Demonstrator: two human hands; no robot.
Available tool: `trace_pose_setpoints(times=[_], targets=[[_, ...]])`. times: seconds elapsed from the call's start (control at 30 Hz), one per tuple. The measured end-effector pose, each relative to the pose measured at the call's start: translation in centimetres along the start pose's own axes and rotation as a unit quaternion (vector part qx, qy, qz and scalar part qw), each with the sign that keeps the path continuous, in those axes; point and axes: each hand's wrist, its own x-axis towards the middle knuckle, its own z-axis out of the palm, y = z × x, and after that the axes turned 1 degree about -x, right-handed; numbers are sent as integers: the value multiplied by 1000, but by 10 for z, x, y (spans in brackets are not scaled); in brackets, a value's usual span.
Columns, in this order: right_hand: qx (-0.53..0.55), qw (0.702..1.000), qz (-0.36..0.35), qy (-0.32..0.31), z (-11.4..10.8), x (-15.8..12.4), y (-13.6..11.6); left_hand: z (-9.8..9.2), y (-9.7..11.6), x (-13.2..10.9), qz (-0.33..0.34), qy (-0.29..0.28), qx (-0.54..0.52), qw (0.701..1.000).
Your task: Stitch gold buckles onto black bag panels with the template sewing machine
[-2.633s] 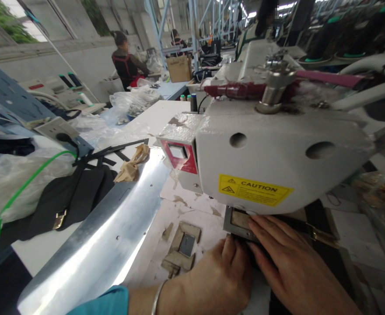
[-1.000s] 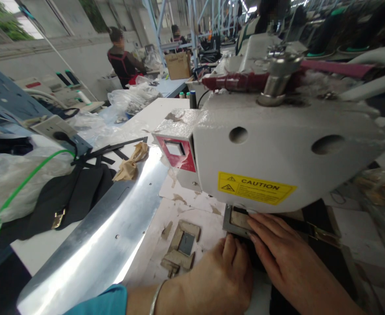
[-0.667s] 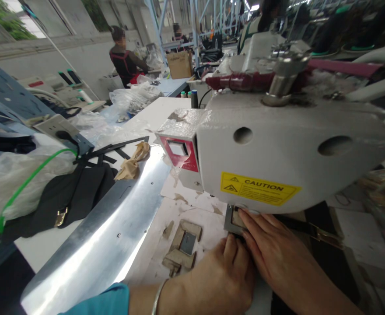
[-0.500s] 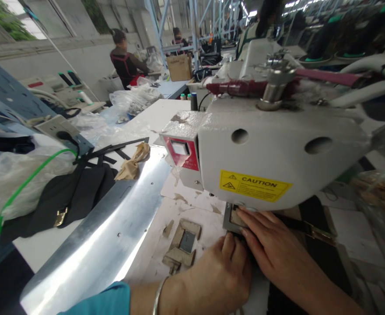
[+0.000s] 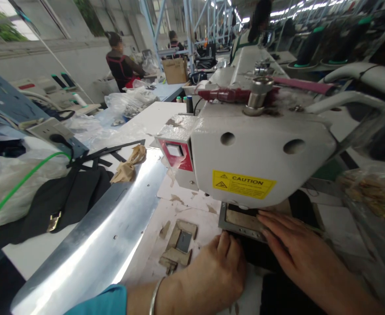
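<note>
My left hand (image 5: pixel 214 273) rests on the table with fingers curled, its tips at the near edge of a black workpiece (image 5: pixel 261 262). My right hand (image 5: pixel 299 253) lies flat with fingers stretched out on the same black piece, fingertips at the grey metal plate (image 5: pixel 241 221) under the white sewing machine head (image 5: pixel 261 153). The machine carries a yellow CAUTION label (image 5: pixel 242 183). What lies beneath my palms is hidden.
A shiny metal sheet (image 5: pixel 107 236) runs diagonally at left. Black leather pieces with a brass buckle (image 5: pixel 53 221) lie beyond it, beside crumpled brown paper (image 5: pixel 128 164) and plastic bags (image 5: pixel 12 179). Taped cardboard guides (image 5: pixel 179 245) sit left of my hand. Other workers stand at far tables.
My right hand has slid to the right along the plate, uncovering more of it. The view has shifted a little. My left hand stays in place.
</note>
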Motion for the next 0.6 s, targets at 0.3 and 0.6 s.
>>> trace_pose_setpoints(times=[0.3, 0.6], targets=[[-4, 1000, 28, 8, 0, -15, 7, 2, -1, -1, -6, 14, 7, 1000], [-7, 999, 40, 25, -9, -16, 10, 6, -2, -1, -11, 55, 14, 998]])
